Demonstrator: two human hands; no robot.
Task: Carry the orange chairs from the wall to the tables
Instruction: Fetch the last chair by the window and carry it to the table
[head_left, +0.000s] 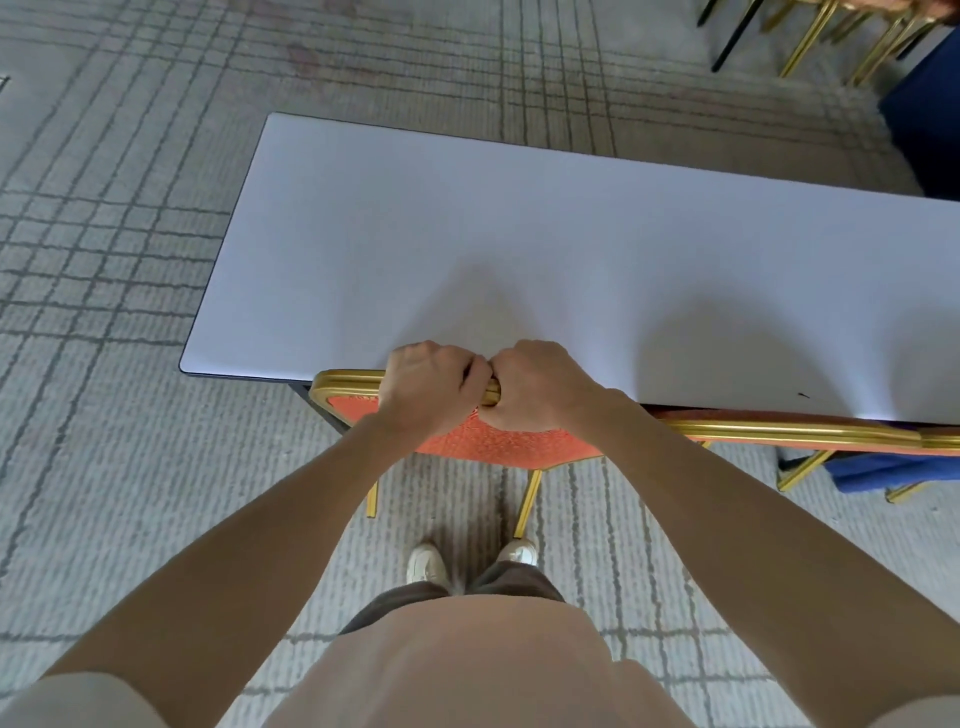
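Orange chair (493, 441), seemingly tucked under white table (519, 234)

Arms forward; left hand (431, 388), right hand (540, 387) side by side, fingers curled round chair (485, 441).

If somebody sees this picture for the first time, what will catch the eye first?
First, the two hands in the centre: the left hand and the right hand grip, side by side, the gold top rail of an orange chair at the near edge of the long white table. A second orange chair stands at the same edge, further right. Grey lined carpet lies all around.
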